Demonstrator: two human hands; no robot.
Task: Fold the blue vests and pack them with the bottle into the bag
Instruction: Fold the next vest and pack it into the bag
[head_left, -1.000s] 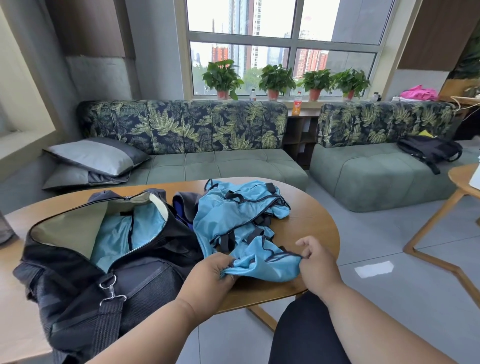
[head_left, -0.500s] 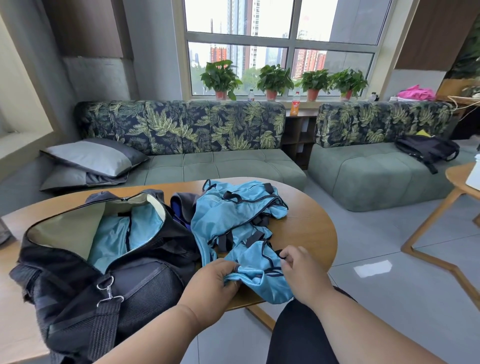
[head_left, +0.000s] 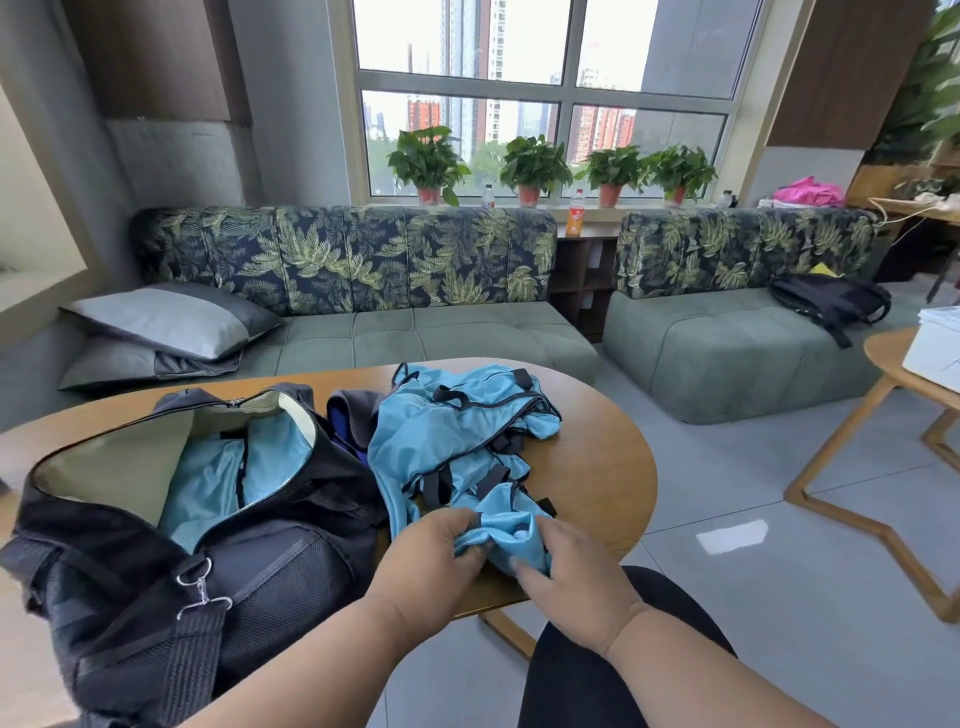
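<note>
A round wooden table (head_left: 597, 467) fills mid-frame. On it, lower left, the open black bag (head_left: 156, 545) shows blue cloth inside. Blue vests (head_left: 447, 441) lie heaped at centre; the left hand (head_left: 431, 561) and right hand (head_left: 566, 566) both clutch the nearest vest's edge.

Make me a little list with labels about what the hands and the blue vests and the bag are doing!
left hand: grips the near end of a blue vest
right hand: grips the same bunched end, close beside the left
vest pile: crumpled, unfolded, on the wooden table
bag: black, unzipped, on the table left of the pile
inside bag: blue fabric shows in the opening
bottle: not clearly visible near the bag
</note>
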